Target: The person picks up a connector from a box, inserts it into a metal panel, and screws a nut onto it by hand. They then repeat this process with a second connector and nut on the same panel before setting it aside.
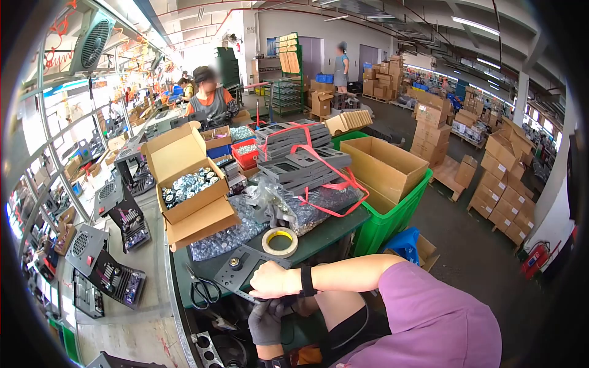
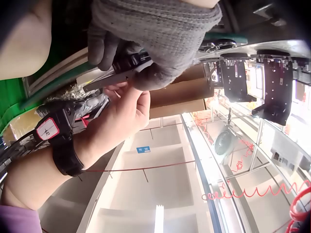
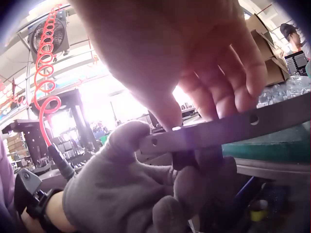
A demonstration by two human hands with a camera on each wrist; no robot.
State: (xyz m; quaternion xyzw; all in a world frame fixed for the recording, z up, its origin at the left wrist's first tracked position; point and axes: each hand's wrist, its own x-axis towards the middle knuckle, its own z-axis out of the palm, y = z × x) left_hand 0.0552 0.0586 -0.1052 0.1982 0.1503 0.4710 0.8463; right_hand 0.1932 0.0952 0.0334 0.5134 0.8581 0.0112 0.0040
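Green counter [image 1: 316, 235], the biggest thing near the hands, carries most of what follows; clock dirs. are from the plate, head view. Green bin [image 1: 402, 214] w/ a carton in it stands at 2 o'clock, off the counter. Open cardboard box [image 1: 172, 149] of metal parts is at 11; strapped stack of grey plates [image 1: 300, 161] at approx. 1, above bagged parts [image 1: 322, 208].

Grey metal plate [image 1: 248, 265] is at the counter's near side, under and beside the hands. Its visible near edge slants approx. 10 to 4 o'clock; R hand covers part, so can't tell the long axis for sure. In the R wrist view the holed strip runs approx. 9 to 3, R end a bit higher.

L hand [image 1: 267, 324], gloved, at 6 o'clock: narrow, fingers curled under the plate edge, thumb against it. R hand [image 1: 274, 281], bare, at approx. 4: fingers bent, tips and thumb on the same edge. A dark part shows under it by the glove; ID unclear.

Step, my read: two-handed work at that edge. Next move calls for a steady L grip and fine R fingertip control.

Smaller: scissors [image 1: 196, 281] at approx. 8, tape roll [image 1: 269, 246] at 1, and a round fitting [image 1: 234, 262] on the plate's 10 o'clock side.
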